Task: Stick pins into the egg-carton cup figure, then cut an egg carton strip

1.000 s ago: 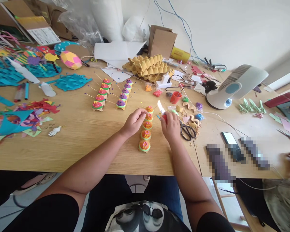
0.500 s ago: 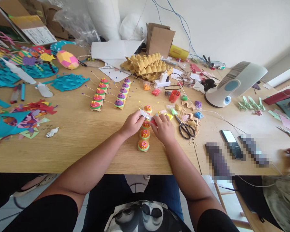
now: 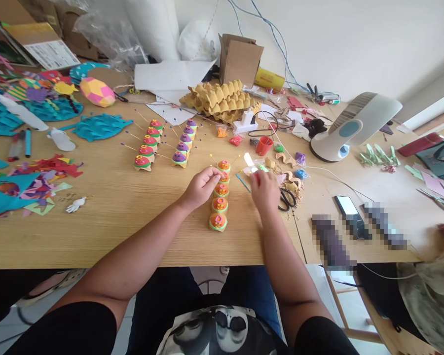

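The orange caterpillar strip (image 3: 219, 204) lies right in front of you, between your two hands on the wood-grain table (image 3: 177, 231), running lengthwise away from you. Five rounded bumps, smooth orange caps over pale green bands, each carrying tiny pink and yellow shapes, and two thin sticks with yellow tips (image 3: 211, 156) splay in a V at the far end.

Your left hand (image 3: 202, 186) is in there, thumb and forefinger pressed together beside the second bump from the far end; whether anything fine sits between those fingertips, you cannot tell from here. Your right hand (image 3: 266, 191), blurred, curls around a red-handled knife (image 3: 248, 159), its flat, pale blade pointing up and away, well clear of the caps.

Just left of that right hand, a slim blue stick (image 3: 243, 182) lies flat. Past your knuckles, the round black loops of the scissors (image 3: 287, 199) peek out near curled, crumbly carton offcuts (image 3: 292, 187). Farther left stand two finished-looking rows, the red-capped strip (image 3: 145, 149) and the purple-capped strip (image 3: 184, 146), bristling with dark-tipped sticks. Behind them, bumpy yellow-brown egg trays (image 3: 222, 101) are stacked, rough and pulpy.
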`<move>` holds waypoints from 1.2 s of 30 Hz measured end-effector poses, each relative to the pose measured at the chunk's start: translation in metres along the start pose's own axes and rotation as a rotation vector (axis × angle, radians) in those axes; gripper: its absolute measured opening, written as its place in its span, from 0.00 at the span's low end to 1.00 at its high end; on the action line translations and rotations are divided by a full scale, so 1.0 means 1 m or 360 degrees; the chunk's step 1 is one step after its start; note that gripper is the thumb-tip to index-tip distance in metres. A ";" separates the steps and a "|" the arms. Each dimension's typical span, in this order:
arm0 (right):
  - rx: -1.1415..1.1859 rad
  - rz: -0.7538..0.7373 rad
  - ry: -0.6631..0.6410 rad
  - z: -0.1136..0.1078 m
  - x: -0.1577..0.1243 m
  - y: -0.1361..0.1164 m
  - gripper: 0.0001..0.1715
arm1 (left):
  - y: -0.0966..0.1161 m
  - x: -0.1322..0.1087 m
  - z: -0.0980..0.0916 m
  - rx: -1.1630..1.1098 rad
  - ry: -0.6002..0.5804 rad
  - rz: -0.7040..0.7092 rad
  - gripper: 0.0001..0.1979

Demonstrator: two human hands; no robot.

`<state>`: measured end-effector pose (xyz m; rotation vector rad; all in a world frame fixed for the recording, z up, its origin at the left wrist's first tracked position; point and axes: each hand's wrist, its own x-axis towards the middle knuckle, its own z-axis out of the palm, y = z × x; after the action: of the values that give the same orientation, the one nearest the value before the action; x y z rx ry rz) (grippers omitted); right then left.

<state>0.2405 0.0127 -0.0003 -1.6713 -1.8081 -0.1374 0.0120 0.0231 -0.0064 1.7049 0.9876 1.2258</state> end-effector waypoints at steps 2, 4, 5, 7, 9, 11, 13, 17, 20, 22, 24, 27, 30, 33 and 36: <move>0.0043 0.0192 0.0200 -0.001 0.005 0.014 0.23 | 0.001 -0.001 0.000 -0.0053 -0.0020 -0.0028 0.13; 0.0104 0.0207 0.0255 0.000 0.006 0.018 0.23 | 0.000 -0.003 0.001 -0.0127 -0.0063 -0.0043 0.13; 0.0140 0.0158 0.0221 0.001 0.005 0.016 0.22 | 0.000 -0.003 0.003 -0.0155 -0.0089 -0.0043 0.14; 0.0206 -0.0004 0.0073 0.004 0.001 0.004 0.20 | -0.001 -0.004 0.005 -0.0183 -0.0129 -0.0037 0.14; 0.0252 -0.0196 -0.0092 0.006 -0.005 -0.012 0.18 | -0.003 -0.004 0.007 -0.0173 -0.0134 -0.0033 0.14; 0.0289 -0.0386 -0.0229 0.005 -0.009 -0.026 0.18 | -0.005 -0.003 0.007 -0.0126 -0.0096 -0.0015 0.14; 0.0286 -0.0508 -0.0322 0.003 -0.012 -0.034 0.18 | -0.008 -0.003 0.007 -0.0052 -0.0040 0.0024 0.14; 0.0191 -0.0557 -0.0367 0.000 -0.012 -0.034 0.18 | -0.010 -0.003 0.005 0.0154 -0.0015 0.0080 0.12; 0.0115 -0.0556 -0.0346 -0.001 -0.011 -0.030 0.18 | -0.006 -0.004 0.003 0.0322 0.0014 0.0089 0.10; 0.0074 -0.0558 -0.0332 -0.001 -0.011 -0.030 0.18 | -0.004 -0.003 0.003 0.0360 0.0029 0.0101 0.09; 0.0025 -0.0546 -0.0312 -0.002 -0.012 -0.032 0.19 | -0.001 -0.003 0.003 0.0351 0.0029 0.0099 0.09; -0.0053 -0.0513 -0.0275 -0.003 -0.014 -0.034 0.20 | 0.001 -0.002 0.004 0.0316 0.0023 0.0040 0.11; -0.0084 -0.0372 -0.0234 -0.003 -0.010 -0.024 0.19 | 0.003 -0.003 0.003 0.0251 0.0018 0.0007 0.12; -0.0095 0.0074 0.0008 -0.006 -0.001 -0.002 0.19 | 0.004 -0.003 0.001 0.0142 0.0062 -0.0022 0.13; -0.0023 0.0225 0.0188 -0.007 0.003 0.007 0.19 | 0.002 -0.003 0.002 -0.0061 0.0067 -0.0083 0.14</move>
<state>0.2501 0.0125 0.0043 -1.7572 -1.6008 -0.1842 0.0132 0.0191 -0.0061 1.6200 1.0213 1.2435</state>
